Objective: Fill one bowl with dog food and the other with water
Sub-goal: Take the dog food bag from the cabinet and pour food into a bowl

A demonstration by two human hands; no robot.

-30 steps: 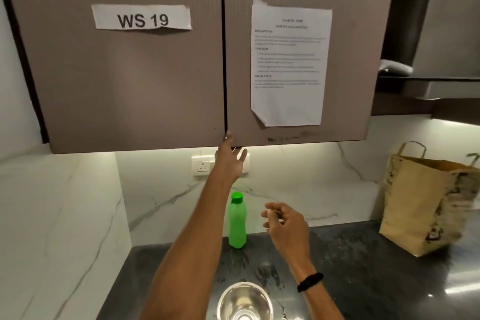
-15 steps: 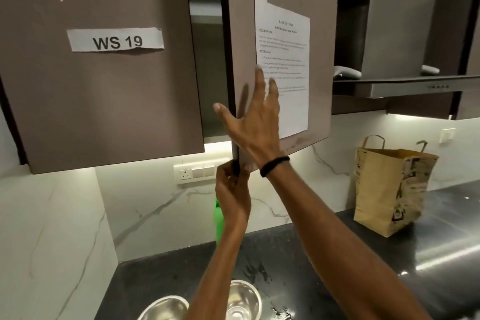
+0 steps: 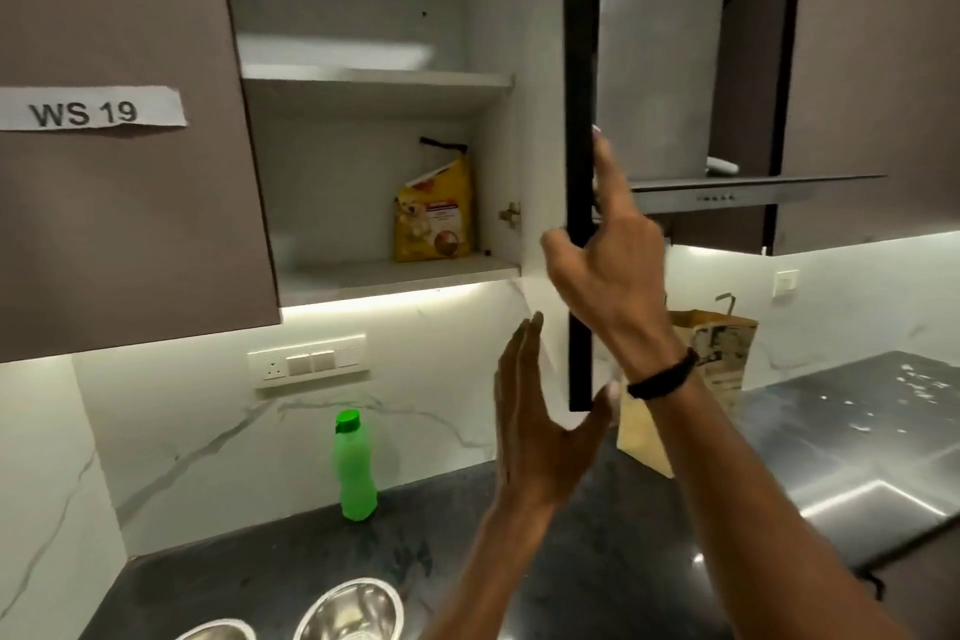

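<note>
Cabinet door (image 3: 579,68) swung wide; right hand (image 3: 608,286) pinches edge, left hand (image 3: 535,431) fingers released.

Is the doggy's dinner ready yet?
Not yet. Done: the dark-edged cupboard door stands open, showing the yellow dog food bag on the lower shelf. In hand: the right hand holds the door's edge; the left hand is open below it. Left: the two shiny steel bowls look empty as far as they show, the bag is untouched, and the green plastic bottle stands capped.
</note>
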